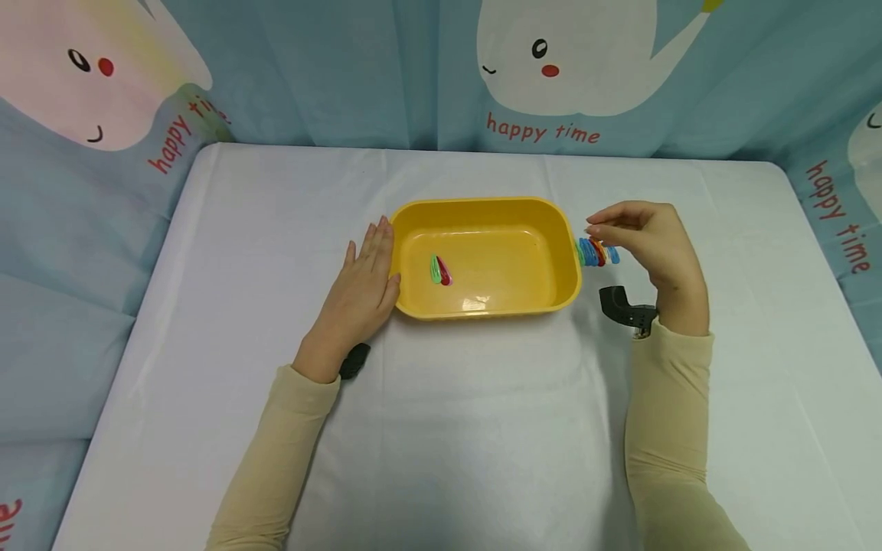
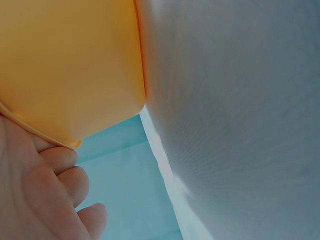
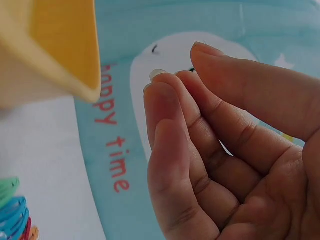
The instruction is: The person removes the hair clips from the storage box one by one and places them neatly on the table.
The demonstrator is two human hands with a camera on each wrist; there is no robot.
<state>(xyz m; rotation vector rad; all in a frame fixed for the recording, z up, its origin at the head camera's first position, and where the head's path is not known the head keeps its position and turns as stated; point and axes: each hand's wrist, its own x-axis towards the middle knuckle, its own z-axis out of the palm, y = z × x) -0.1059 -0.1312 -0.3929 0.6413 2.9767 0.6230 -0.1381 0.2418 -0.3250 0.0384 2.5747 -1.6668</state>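
Observation:
A yellow plastic basin sits on the white table, with a green hair clip and a red hair clip lying side by side inside. My left hand rests on the basin's left rim with its fingers straight; in the left wrist view its fingertips touch the yellow edge. Beyond the right end, several colourful hair clips lie in a close row, partly hidden by the basin. Above them hovers my right hand, fingers loosely bent. A gap between thumb and fingers shows nothing held.
White cloth covers the table. A blue curtain with cartoon prints hangs behind the far edge and at both sides. Black wrist camera mounts stick out from the wrists.

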